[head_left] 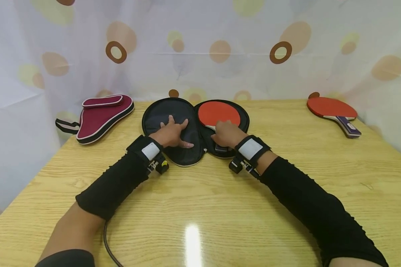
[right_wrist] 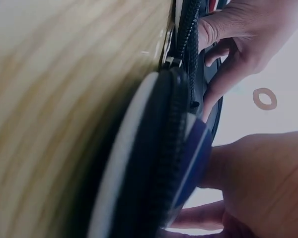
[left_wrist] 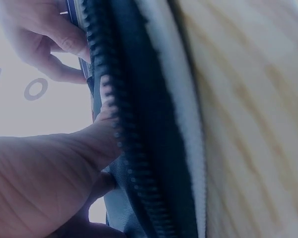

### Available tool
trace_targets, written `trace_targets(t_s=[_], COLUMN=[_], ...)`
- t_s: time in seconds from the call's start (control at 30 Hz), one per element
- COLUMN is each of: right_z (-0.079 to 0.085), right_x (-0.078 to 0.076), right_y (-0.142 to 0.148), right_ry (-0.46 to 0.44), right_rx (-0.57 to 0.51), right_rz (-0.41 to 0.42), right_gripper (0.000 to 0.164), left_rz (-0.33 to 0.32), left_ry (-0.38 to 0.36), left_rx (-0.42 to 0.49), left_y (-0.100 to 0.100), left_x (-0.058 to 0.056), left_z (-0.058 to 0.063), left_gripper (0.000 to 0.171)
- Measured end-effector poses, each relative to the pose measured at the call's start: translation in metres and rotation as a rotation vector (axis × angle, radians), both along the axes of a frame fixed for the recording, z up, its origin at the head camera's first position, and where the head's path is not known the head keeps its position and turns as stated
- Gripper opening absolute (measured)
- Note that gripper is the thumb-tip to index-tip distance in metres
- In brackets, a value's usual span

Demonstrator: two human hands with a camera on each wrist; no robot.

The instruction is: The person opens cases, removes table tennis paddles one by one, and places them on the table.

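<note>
A black zippered paddle case (head_left: pixel 173 111) lies unfolded on the table, its two halves side by side. My left hand (head_left: pixel 170 134) rests with spread fingers on the inside of the left half. In the right half sits a table tennis paddle (head_left: pixel 217 112) with its red face up. My right hand (head_left: pixel 228 133) grips this paddle where the blade meets the handle, hiding much of the handle. The right wrist view shows the paddle's dark blue handle (right_wrist: pixel 194 153) beside the case's zipper edge, with the fingers around it.
A maroon paddle case (head_left: pixel 103 115) with white piping and a strap lies at the back left. Another red paddle (head_left: pixel 332 107) lies at the back right, its handle towards me. A spotted curtain (head_left: pixel 200 48) hangs behind the wooden table (head_left: pixel 173 207).
</note>
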State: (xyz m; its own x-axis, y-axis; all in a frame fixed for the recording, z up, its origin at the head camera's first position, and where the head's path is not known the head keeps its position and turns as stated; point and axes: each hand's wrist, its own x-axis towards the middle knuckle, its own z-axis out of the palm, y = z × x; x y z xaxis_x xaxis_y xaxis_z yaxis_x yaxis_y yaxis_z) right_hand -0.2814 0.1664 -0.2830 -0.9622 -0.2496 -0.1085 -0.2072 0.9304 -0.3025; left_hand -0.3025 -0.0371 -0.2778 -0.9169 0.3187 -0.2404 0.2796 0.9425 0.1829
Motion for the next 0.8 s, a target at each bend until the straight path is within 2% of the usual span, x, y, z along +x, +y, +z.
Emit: trace_targets(t_s=[0.17, 0.3, 0.4, 0.47, 0.63, 0.8], right_z=[0.001, 0.0, -0.001, 0.0, 0.014, 0.037], right_x=[0.0, 0.001, 0.002, 0.003, 0.006, 0.011], right_y=[-0.004, -0.002, 0.002, 0.005, 0.016, 0.034], right_ry=[0.032, 0.067, 0.136, 0.189, 0.241, 0.277], right_rx=[0.049, 0.046, 0.026, 0.012, -0.053, -0.073], right_rz=[0.022, 0.003, 0.005, 0.024, 0.046, 0.012], right_gripper=[0.024, 0.019, 0.022, 0.03, 0.039, 0.024], left_rz=[0.001, 0.001, -0.004, -0.004, 0.0, 0.016], left_ry=[0.0, -0.015, -0.014, -0.01, -0.01, -0.022], left_rx=[0.004, 0.01, 0.004, -0.002, -0.004, 0.01], left_y=[-0.002, -0.002, -0.001, -0.001, -0.001, 0.0], left_x=[0.0, 0.0, 0.0, 0.0, 0.0, 0.002], left_z=[0.001, -0.001, -0.001, -0.001, 0.0, 0.001], left_gripper=[0.099, 0.099, 0.099, 0.099, 0.098, 0.098])
